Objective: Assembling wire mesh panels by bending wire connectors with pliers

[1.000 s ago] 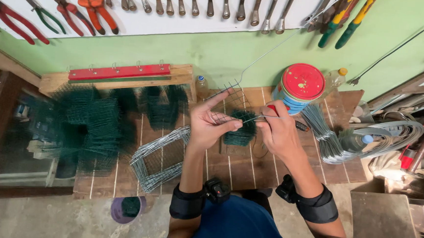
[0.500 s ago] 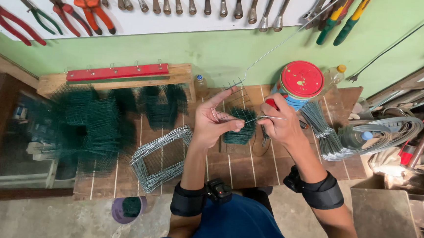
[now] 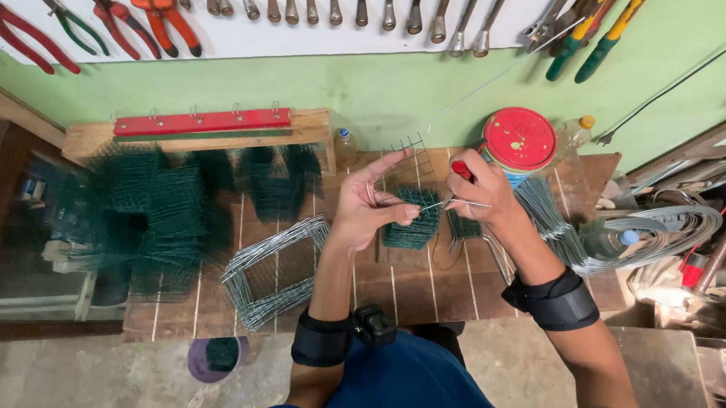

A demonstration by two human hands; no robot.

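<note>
Pinching a small panel of bare wire mesh (image 3: 408, 160), the left hand (image 3: 371, 209) has its thumb and fingers pressed together on the panel's lower edge, the index finger stretched up along it. The right hand (image 3: 486, 190) is curled shut around a red-handled tool (image 3: 461, 169), and its fingertips also nip a thin straight wire (image 3: 455, 204) that runs across toward the left hand, its long axis nearly level. A second long strand rises from the mesh up and away to the right, toward the wall.

Just below the two grips lies a stack of green-coated mesh pieces (image 3: 417, 220) on the slatted wooden bench (image 3: 425, 283). Beyond the right hand stands a round tin with a red lid (image 3: 519, 140). Down and left of the left hand rests a square frame of stacked grey wire panels (image 3: 271, 266), and farther left are heaps of dark green mesh (image 3: 153, 208). To the right of the right wrist lie bundles of cut grey wire (image 3: 559, 220). Both wrists wear black bands.
</note>
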